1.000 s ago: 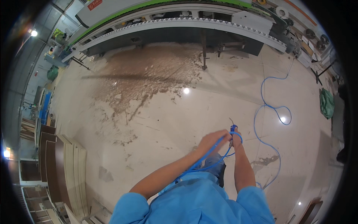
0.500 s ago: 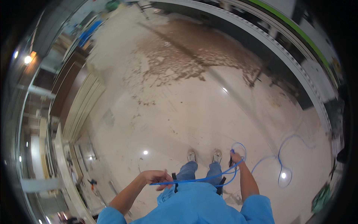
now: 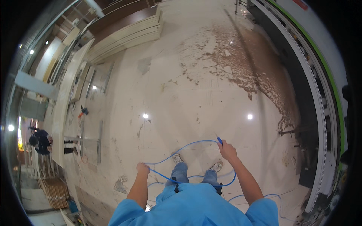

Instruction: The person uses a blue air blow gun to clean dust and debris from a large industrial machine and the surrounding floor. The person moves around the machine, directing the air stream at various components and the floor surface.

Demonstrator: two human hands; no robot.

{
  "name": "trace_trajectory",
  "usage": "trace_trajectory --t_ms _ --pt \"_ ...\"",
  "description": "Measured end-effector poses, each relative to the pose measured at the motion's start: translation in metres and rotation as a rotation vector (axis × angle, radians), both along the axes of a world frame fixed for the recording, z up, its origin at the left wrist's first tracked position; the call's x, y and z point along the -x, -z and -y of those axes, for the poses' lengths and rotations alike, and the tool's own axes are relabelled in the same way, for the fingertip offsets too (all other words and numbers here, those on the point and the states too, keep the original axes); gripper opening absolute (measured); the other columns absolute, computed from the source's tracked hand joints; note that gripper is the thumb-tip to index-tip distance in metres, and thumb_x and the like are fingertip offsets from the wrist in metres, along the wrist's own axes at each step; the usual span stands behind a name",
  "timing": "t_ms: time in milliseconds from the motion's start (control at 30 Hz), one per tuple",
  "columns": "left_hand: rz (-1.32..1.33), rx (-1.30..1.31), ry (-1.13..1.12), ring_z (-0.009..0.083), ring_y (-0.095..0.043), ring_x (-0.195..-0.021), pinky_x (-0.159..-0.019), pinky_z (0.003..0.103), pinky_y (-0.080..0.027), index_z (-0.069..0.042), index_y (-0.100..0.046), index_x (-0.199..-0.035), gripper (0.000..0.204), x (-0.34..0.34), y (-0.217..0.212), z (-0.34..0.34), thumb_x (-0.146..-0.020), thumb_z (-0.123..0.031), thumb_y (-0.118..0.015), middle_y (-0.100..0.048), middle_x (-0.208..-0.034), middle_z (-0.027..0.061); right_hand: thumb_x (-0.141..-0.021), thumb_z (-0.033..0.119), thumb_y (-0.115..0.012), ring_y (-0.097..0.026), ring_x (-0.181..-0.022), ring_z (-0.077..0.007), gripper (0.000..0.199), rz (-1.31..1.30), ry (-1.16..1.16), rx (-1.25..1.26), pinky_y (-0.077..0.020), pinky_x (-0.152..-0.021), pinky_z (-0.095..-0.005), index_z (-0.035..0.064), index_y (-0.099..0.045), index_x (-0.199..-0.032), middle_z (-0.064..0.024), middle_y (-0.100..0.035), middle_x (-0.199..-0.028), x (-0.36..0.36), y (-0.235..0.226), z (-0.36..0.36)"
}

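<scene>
A thin blue air hose (image 3: 196,142) runs in loops between my hands, in front of my legs. My left hand (image 3: 142,167) is closed on the hose, out to the left of my feet. On the right, my right hand (image 3: 229,151) is wrapped round what looks like an air blow gun (image 3: 220,140), blue with a thin tip pointing forward. Most of its body is hidden in the fingers. One loop of hose hangs below the right wrist, and more of it trails across the floor behind my right arm.
Brown dust (image 3: 241,71) lies spread on the pale floor ahead, to the right. A long dark machine (image 3: 301,86) lines the right side. Stacked boards (image 3: 128,37) stand far left. A person (image 3: 40,141) is beside a long pale panel (image 3: 68,101) at left.
My view has swung left, bringing the person into sight. My left hand has closed on the hose and both hands are farther apart. The blue tool in my right hand now points forward.
</scene>
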State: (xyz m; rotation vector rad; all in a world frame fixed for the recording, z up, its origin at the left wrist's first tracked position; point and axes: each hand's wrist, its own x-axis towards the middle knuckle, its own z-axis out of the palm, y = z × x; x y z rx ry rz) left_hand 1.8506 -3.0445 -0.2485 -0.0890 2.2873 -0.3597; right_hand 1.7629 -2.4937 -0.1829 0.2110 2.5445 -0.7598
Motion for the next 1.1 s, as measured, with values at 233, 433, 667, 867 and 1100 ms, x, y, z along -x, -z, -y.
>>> trace_trajectory --t_ms 233,433,667,867,1100 --pt "0.347 0.142 -0.232 0.0181 -0.064 -0.121 -0.09 0.037 -0.055 -0.023 -0.071 -0.123 0.036 -0.119 0.015 0.096 -0.096 -0.028 -0.048 -0.069 -0.127 0.003 -0.099 0.042 -0.05 -0.07 -0.086 -0.0383 0.039 -0.014 -0.389 -0.163 -0.0544 -0.075 -0.0516 0.007 -0.056 -0.113 -0.0203 -0.071 -0.093 0.097 0.022 0.175" --pt "0.322 0.119 -0.35 0.0162 -0.066 -0.117 -0.087 0.033 -0.055 -0.026 -0.074 -0.117 0.034 -0.129 0.004 0.159 -0.098 -0.032 -0.046 -0.071 -0.122 -0.0014 -0.099 0.044 -0.05 -0.07 -0.088 -0.0379 0.041 -0.105 -0.657 -0.12 -0.0548 -0.076 -0.0514 0.0076 -0.055 -0.117 -0.0183 -0.071 -0.094 0.171 0.021 0.341" --pt "0.948 0.503 2.005 0.0193 -0.07 -0.082 -0.066 0.035 -0.054 -0.016 -0.07 -0.102 0.036 -0.131 0.047 0.236 -0.099 -0.036 -0.04 -0.074 -0.097 0.0062 -0.094 0.035 -0.06 -0.072 -0.081 -0.0351 0.033 -0.366 -0.532 -0.146 -0.0558 -0.07 -0.0479 0.0029 -0.06 -0.103 -0.0169 -0.072 -0.087 0.327 0.041 0.433" --pt "1.091 0.386 2.503 0.0196 -0.065 -0.06 -0.048 0.026 -0.048 -0.002 -0.056 -0.106 0.033 -0.031 0.061 0.266 -0.099 -0.028 -0.038 -0.068 -0.083 0.0134 -0.091 0.027 -0.062 -0.073 -0.08 -0.0376 0.023 -0.26 -0.151 -0.277 -0.057 -0.071 -0.0477 0.0043 -0.067 -0.093 -0.0168 -0.073 -0.089 0.467 0.123 0.449" --pt "1.21 0.806 2.916 0.024 -0.069 -0.095 -0.065 0.035 -0.05 -0.006 -0.054 -0.12 0.04 0.124 0.019 0.292 -0.095 -0.031 -0.037 -0.067 -0.117 0.0161 -0.096 0.034 -0.057 -0.071 -0.09 -0.0355 0.032 -0.232 -0.417 -0.132 -0.0552 -0.077 -0.0488 0.0051 -0.06 -0.11 -0.0164 -0.073 -0.095 0.633 0.079 0.536"
